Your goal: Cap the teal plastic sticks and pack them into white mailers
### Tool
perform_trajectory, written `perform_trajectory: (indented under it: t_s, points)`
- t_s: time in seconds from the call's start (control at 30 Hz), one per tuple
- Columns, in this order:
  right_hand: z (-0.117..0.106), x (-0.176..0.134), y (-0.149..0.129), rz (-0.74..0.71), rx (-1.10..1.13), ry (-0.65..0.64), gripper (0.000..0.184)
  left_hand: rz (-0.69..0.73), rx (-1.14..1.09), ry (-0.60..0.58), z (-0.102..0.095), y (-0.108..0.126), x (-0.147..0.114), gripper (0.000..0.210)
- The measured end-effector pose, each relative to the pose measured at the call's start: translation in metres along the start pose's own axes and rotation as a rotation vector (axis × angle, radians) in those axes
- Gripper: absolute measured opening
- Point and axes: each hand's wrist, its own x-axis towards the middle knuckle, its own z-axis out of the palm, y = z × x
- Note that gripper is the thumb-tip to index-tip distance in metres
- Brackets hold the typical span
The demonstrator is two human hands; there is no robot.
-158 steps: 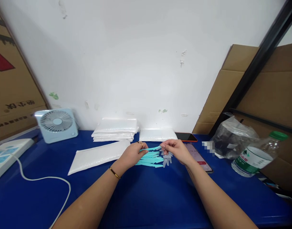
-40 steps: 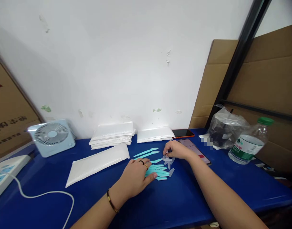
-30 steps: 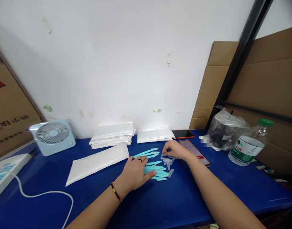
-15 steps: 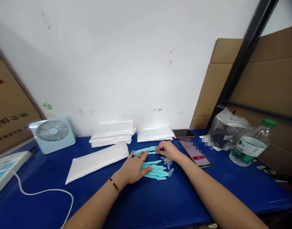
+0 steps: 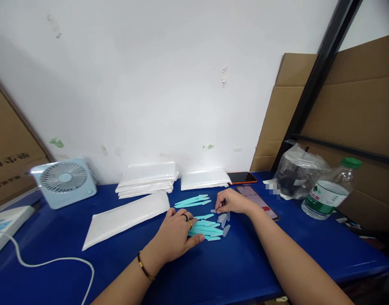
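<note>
Several teal eyebrow razors lie in a loose pile on the blue table. My left hand rests over their left ends, fingers stretched out and slightly bent, gripping nothing that I can see. Behind it lie a few more teal razors, side by side and apart from the pile. To the right of the pile are small clear plastic caps. My right hand is among them with thumb and fingertips pinched together at another clear cap.
White padded mailers are stacked by the wall, with a single mailer in front. Two phones, one a lit phone, lie beyond my right hand. A bottle and bagged cup stand right, a fan left.
My left hand has drawn back from the rear razors onto the near pile, uncovering them. My right hand has left their tips and moved slightly right and nearer, to the clear caps.
</note>
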Motion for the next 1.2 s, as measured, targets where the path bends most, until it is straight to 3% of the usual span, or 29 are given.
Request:
perform_trajectory:
  t_s: [0.3, 0.7, 1.2]
  points:
    - [0.004, 0.004, 0.004, 0.062, -0.053, 0.164, 0.016, -0.06, 0.021, 0.021, 0.008, -0.006, 0.004, 0.064]
    - [0.015, 0.012, 0.009, -0.06, -0.086, 0.15, 0.013, -0.045, 0.0, 0.011, 0.01, -0.009, 0.005, 0.064]
    - [0.019, 0.019, -0.003, -0.014, -0.062, 0.207, 0.012, -0.024, -0.057, -0.101, 0.01, -0.027, 0.011, 0.066]
